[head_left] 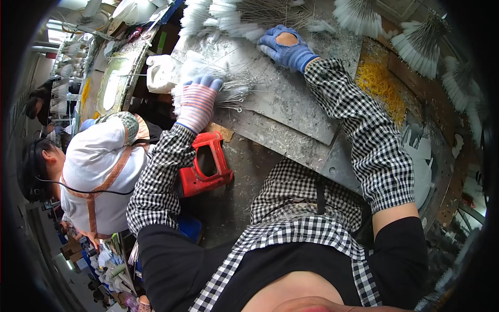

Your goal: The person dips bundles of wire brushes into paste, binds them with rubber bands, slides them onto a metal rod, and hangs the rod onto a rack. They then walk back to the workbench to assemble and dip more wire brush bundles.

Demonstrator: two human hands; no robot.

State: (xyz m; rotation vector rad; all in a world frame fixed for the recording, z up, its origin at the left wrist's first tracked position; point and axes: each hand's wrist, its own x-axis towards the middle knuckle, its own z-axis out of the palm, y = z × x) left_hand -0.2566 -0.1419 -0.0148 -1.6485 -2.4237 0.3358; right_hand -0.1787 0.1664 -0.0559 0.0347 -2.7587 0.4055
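My left hand [196, 106], in a red-and-white striped glove with bluish fingertips, is curled over a bunch of thin wire brushes [200, 65] at the left edge of the worktop. White bristles show on its left, and wire stems ending in small loops [239, 102] stick out on its right. My right hand [287, 48], in a blue glove with a hole over its back, is at the near edge of a pile of similar white brushes [228, 18]. Its fingers are bent and point left; anything between them is hidden.
The grey metal worktop [296, 112] is speckled with debris. Yellow bands [382, 88] lie at its right, with fanned brush bundles [423, 47] beyond. A red plastic stool [208, 166] stands below my left forearm. Another person [104, 166] works close by on the left.
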